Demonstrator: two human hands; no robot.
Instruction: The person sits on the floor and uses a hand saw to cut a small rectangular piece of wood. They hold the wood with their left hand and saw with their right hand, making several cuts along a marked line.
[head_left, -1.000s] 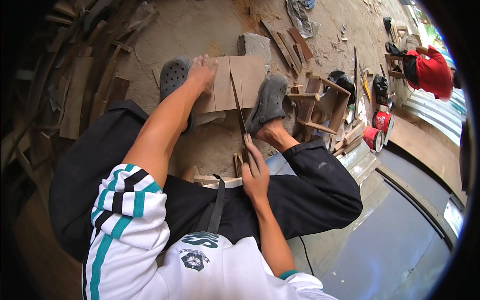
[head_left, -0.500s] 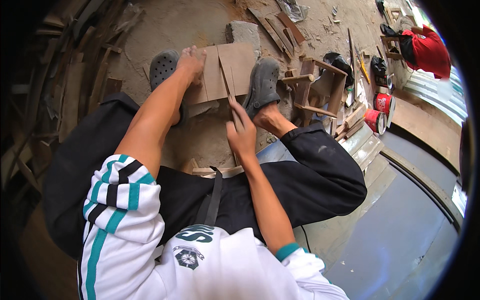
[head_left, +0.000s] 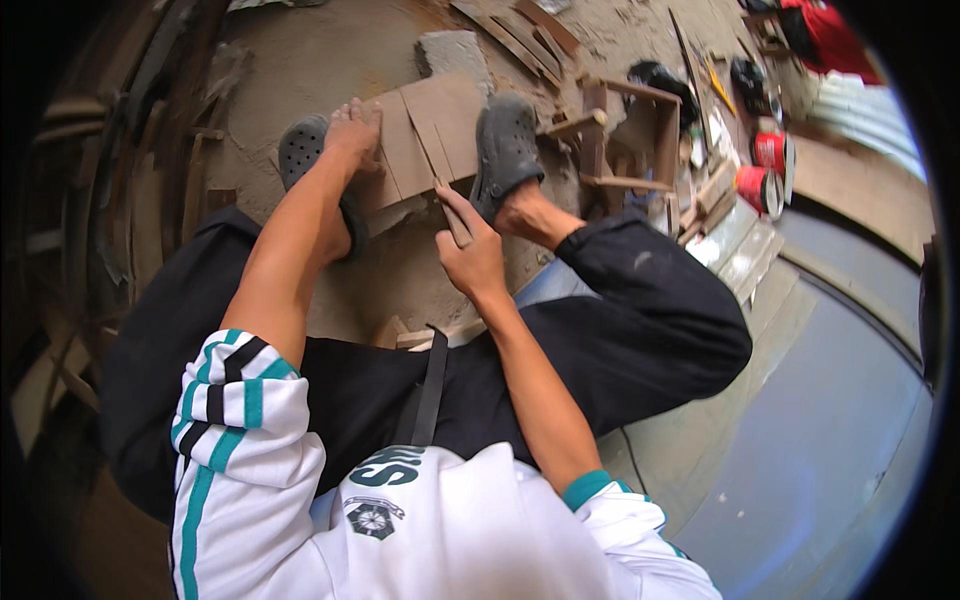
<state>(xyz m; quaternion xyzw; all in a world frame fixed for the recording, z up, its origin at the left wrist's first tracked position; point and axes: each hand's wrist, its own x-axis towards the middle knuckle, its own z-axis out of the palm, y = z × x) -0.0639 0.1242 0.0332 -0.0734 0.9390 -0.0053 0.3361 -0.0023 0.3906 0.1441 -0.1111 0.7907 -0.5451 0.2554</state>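
A thin brown board [head_left: 450,105] lies raised above the ground between my two grey clogs, with straight lines across its face. My left hand [head_left: 352,138] rests on its left edge, fingers spread and lying flat. At the board's near edge my right hand [head_left: 470,250] is closed around the wooden handle [head_left: 457,226] of a narrow tool that looks like a saw. Its slim blade [head_left: 437,170] runs along a dark slit in the board; blur hides its teeth, if any. Beyond the board a grey block [head_left: 455,58] touches or nearly touches its far edge.
To the right stands an open wooden frame [head_left: 632,182], near wood scraps and red cans [head_left: 757,190]. Loose planks [head_left: 510,42] lie at the back, and more timber [head_left: 150,190] is piled left. A person in red [head_left: 828,35] is at the far right.
The whole view has shifted, so the board and clogs appear farther left and slightly higher. My left hand stays on the board; the handle in my right hand shows at a different angle.
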